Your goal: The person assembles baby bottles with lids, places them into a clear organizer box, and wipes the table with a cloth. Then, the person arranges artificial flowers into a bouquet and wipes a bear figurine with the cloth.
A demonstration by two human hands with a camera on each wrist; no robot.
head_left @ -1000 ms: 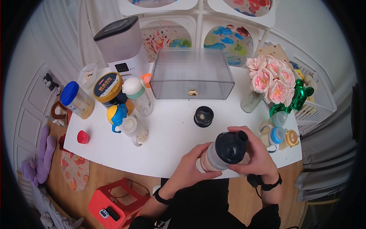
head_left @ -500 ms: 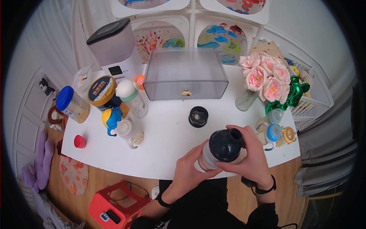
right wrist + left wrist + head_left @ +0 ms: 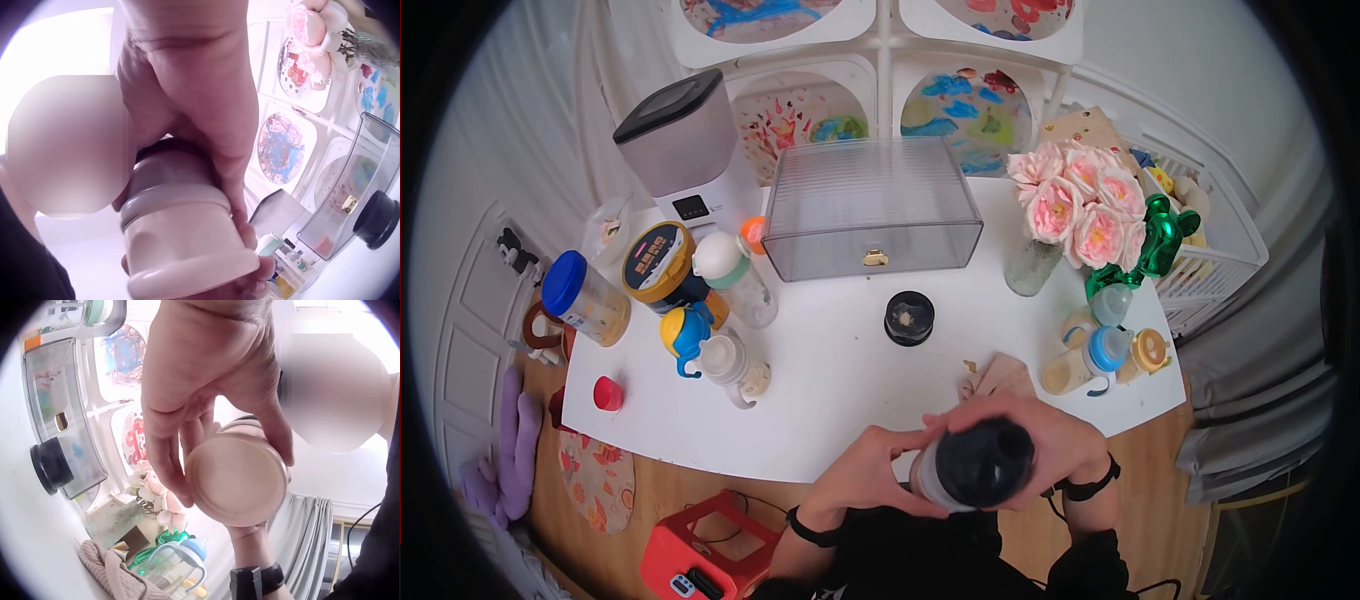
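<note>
Both hands hold a stacked milk powder container [image 3: 985,462] with a black domed lid, close to the body at the table's front edge. My left hand [image 3: 862,468] has its thumb and fingers round the pale lower part. Over the far side and the lid curls my right hand [image 3: 1055,440]. The left wrist view shows the round, pinkish base [image 3: 237,480] tilted toward that camera. In the right wrist view, ringed pale sections [image 3: 181,234] appear under the dark lid. A small black cup [image 3: 910,318] with some powder residue inside stands on the table ahead.
A clear drawer box [image 3: 875,225] stands at the back. Left are several bottles, a formula tub [image 3: 658,262] and a red cup [image 3: 608,393]. A flower vase [image 3: 1032,268], baby bottles [image 3: 1072,370] and a beige cloth [image 3: 1000,378] lie rightward.
Both hands have drawn the container back toward the body, uncovering the beige cloth. My right hand has shifted round the lid, and the lid's spout shows less clearly.
</note>
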